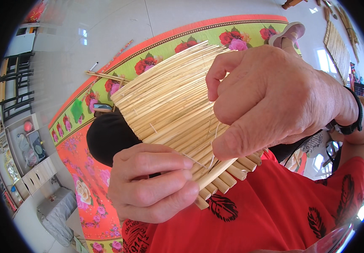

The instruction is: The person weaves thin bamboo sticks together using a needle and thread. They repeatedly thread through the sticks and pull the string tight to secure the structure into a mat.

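A mat of pale straw stalks (161,103), bound with thin white thread (213,157), lies tilted over my lap against my red shirt (266,206). My left hand (152,181) grips the near lower part of the mat, fingers bent over its stalks beside a short length of thread. My right hand (266,97) is closed above the mat's right side, thumb low by the stalk ends, with the white thread running into its fingers; its fingertips are partly hidden. A dark watch band circles my right wrist.
A floral cloth (89,173) covers the floor beneath me, with loose stalks (106,76) and a marker (93,66) beyond the mat. At left are shelves (26,143) and a grey covered box (55,215); at right, another straw mat (334,50). A pink shoe (287,31) shows behind my right hand.
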{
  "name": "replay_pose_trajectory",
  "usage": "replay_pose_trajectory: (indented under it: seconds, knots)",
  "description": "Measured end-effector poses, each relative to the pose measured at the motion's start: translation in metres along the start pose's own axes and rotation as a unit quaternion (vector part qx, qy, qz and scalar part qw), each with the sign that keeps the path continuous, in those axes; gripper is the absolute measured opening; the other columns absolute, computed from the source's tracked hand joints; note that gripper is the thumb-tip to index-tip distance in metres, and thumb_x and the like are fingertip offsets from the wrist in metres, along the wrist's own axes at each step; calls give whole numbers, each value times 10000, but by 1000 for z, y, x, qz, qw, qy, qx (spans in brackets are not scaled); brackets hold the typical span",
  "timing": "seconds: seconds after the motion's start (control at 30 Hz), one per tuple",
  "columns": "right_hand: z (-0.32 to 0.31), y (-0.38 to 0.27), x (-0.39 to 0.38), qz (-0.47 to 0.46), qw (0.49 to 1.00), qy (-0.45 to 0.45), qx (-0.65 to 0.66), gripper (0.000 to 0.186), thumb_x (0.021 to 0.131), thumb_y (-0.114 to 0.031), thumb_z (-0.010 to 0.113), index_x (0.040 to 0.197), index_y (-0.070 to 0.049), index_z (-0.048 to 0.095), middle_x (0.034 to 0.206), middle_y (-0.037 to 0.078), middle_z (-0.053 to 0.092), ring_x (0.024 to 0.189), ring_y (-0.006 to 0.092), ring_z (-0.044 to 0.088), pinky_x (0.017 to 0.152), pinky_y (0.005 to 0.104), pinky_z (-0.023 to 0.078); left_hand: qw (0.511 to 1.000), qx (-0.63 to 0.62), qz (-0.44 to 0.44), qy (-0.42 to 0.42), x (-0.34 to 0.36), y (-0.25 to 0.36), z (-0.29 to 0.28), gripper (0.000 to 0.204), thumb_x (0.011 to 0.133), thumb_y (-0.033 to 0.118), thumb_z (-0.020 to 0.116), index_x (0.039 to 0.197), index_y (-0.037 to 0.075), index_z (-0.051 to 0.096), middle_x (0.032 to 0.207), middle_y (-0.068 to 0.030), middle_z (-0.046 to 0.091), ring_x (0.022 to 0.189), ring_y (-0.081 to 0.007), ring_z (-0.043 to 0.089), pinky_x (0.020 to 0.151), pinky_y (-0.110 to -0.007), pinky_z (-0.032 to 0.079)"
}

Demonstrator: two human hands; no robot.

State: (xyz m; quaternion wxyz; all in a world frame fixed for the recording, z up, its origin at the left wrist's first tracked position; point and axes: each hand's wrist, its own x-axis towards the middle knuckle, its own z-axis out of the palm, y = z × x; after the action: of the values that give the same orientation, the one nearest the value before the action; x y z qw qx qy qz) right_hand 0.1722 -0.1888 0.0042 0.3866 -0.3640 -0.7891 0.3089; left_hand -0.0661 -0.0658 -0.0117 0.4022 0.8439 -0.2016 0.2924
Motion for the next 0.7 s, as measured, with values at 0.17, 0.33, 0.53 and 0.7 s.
replay_pose_trajectory:
  seconds: [0.17, 0.33, 0.53, 0.7]
  knots:
    - [2, 5, 6, -42, 999, 16, 30, 156, 812, -159, 720, 894, -30, 687, 612, -12, 407, 504, 174, 491, 640, 364, 470, 1000, 3, -4, 5, -2, 2, 1, 206, 742, 37, 790, 923, 37, 691, 929, -54, 611, 812, -238, 679, 588, -303, 595]
    - [3, 1, 13, -62, 996, 47, 51, 180, 800, -138, 719, 907, -2, 670, 617, 0, 437, 515, 195, 504, 598, 358, 454, 1000, -20, 12, 20, 2, -7, 2, 198, 730, 14, 775, 909, 21, 692, 917, -75, 621, 753, -250, 676, 588, -316, 594]
    - [-8, 10, 21, -42, 996, 27, 78, 141, 862, -144, 702, 899, -8, 692, 664, 47, 549, 564, 241, 530, 577, 357, 453, 995, -60, -48, 66, 9, -10, -8, 172, 737, -13, 750, 901, -25, 699, 903, -128, 625, 726, -273, 667, 601, -331, 576]
    - [-39, 4, 23, 171, 955, 159, 183, 97, 922, -53, 681, 991, -14, 738, 852, -8, 724, 739, 89, 648, 677, 242, 519, 998, 9, -55, 41, 48, -58, -52, 361, 790, 53, 817, 1111, -1, 662, 949, -109, 678, 787, -192, 681, 672, -281, 556]
